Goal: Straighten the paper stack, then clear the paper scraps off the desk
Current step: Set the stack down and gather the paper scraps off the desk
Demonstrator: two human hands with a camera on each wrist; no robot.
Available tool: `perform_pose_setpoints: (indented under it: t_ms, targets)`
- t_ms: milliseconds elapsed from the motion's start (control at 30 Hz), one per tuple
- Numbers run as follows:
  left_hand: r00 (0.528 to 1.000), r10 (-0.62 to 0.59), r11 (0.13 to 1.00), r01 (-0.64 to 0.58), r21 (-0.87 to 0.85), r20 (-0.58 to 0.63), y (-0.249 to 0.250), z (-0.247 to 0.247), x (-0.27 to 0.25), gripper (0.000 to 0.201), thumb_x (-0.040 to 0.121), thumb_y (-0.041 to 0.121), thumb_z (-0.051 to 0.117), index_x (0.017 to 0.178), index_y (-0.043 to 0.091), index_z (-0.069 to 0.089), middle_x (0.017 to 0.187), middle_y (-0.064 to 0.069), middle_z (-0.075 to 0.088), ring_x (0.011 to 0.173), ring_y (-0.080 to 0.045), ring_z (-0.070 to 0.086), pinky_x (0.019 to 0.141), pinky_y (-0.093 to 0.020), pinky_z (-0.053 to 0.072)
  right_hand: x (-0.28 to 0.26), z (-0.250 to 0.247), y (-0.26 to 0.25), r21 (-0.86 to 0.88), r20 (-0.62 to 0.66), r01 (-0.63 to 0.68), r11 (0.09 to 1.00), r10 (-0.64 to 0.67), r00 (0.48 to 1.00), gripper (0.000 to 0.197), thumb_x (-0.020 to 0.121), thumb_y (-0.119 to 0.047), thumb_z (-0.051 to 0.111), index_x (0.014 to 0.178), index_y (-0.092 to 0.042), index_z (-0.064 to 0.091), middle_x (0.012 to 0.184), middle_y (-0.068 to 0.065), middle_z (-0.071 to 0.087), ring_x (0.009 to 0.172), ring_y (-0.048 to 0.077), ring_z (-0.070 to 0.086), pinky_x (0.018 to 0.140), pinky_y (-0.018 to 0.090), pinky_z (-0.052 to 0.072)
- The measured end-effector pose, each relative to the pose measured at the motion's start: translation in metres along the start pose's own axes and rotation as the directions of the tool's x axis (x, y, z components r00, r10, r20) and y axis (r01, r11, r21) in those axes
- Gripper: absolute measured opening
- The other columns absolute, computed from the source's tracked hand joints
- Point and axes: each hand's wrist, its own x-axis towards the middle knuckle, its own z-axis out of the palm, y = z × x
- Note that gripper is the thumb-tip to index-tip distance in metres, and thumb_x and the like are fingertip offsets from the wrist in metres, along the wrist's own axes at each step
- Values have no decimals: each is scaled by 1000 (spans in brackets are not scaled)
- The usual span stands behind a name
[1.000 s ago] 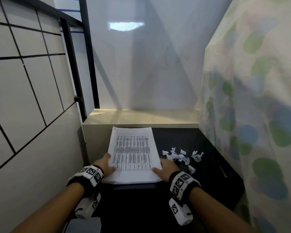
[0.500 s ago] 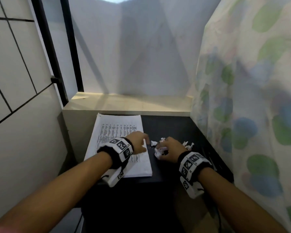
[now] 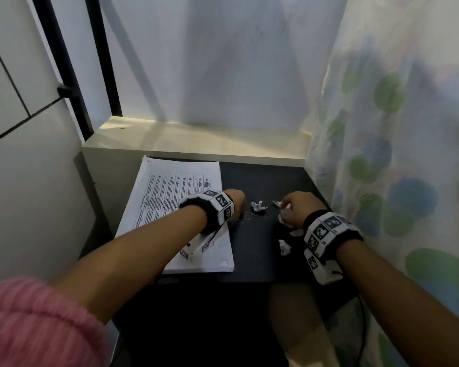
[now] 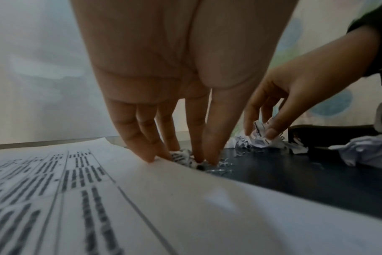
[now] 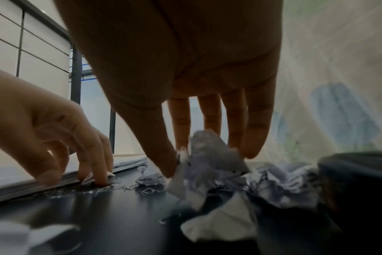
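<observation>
The printed paper stack lies squared on the left of the black desk. Crumpled white paper scraps are scattered to its right, one nearer me. My left hand reaches across the stack; its fingertips pinch a small scrap at the stack's right edge. My right hand hovers over the scrap pile, thumb and fingers pinching a crumpled scrap, which also shows in the left wrist view. More scraps lie under and beside it.
A pale wooden ledge runs behind the desk. A white panelled wall closes the left side and a dotted curtain hangs along the right. Tiny paper shreds lie by the stack's edge.
Both hands left the stack's near corners and moved to the scraps on the right. The right hand has shifted further right and each hand now pinches a scrap.
</observation>
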Motion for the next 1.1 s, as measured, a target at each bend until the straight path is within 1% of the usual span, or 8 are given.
perform_pose_setpoints:
  t_ms: [133, 333, 400, 467, 567, 700, 900, 1100]
  targets:
    - [1000, -13, 1000, 13, 14, -27, -1, -2, 10, 32, 86, 10, 60, 117, 5, 66, 121, -16, 64, 110, -31, 63, 94, -35, 52, 6, 2, -18, -46, -81, 109, 993, -112, 990, 28, 83, -16, 64, 111, -19, 68, 122, 8, 59, 113, 26, 58, 97, 36, 49]
    - [990, -84, 996, 84, -8, -111, -7, -1, 15, 33, 88, 21, 59, 120, 13, 62, 128, -17, 48, 117, -37, 54, 101, -42, 45, 17, 19, -47, -42, 117, 149, 988, -143, 983, 24, 89, -16, 57, 109, -10, 69, 115, 15, 66, 105, 30, 63, 90, 32, 50]
    - [991, -93, 995, 96, 20, -95, -7, -1, 12, 27, 92, 24, 54, 104, 2, 65, 121, -20, 58, 106, -34, 60, 89, -37, 49, 19, 24, -54, -101, 149, 141, 985, -125, 981, 32, 90, -15, 55, 120, -6, 61, 125, 16, 60, 114, 31, 59, 94, 33, 48]
    - [997, -80, 993, 81, 86, -19, -6, -2, 8, 32, 88, 22, 59, 115, 4, 63, 115, -15, 63, 92, -26, 61, 76, -31, 48, 20, 28, -60, -138, 163, 138, 981, -115, 980, 43, 90, -15, 55, 131, -5, 52, 133, 15, 53, 121, 30, 54, 100, 36, 46]
    - [997, -60, 986, 52, 161, 50, -3, 1, 4, 62, 83, 25, 66, 139, 10, 45, 127, -10, 59, 112, -25, 61, 87, -29, 50, 14, 34, -67, -135, 137, 173, 976, -154, 978, 41, 90, -13, 55, 129, -2, 53, 133, 18, 49, 121, 32, 53, 98, 34, 45]
    - [999, -5, 996, 8, 89, -38, 1, 9, -1, 40, 84, 16, 66, 122, 5, 59, 123, -11, 63, 113, -25, 61, 90, -28, 48, 2, 33, -59, -28, 142, 208, 978, -202, 969, 33, 87, -9, 55, 119, -6, 64, 121, 14, 64, 111, 28, 61, 93, 32, 49]
    - [996, 12, 1000, -10, 21, -89, -3, 0, -5, 43, 83, 12, 66, 124, 3, 53, 128, -13, 57, 117, -28, 57, 95, -32, 47, -7, -5, -2, 144, -125, 107, 984, -90, 988, 28, 79, -9, 65, 105, -19, 71, 112, 7, 66, 100, 21, 63, 81, 23, 46]
    - [1000, -19, 992, 21, 122, -17, 17, 10, 0, 48, 93, 17, 55, 136, 0, 43, 143, -16, 44, 130, -29, 47, 104, -31, 40, -3, 5, 13, 18, 128, 40, 999, -42, 991, 49, 77, -22, 74, 124, -22, 61, 126, 5, 54, 119, 22, 53, 87, 23, 41]
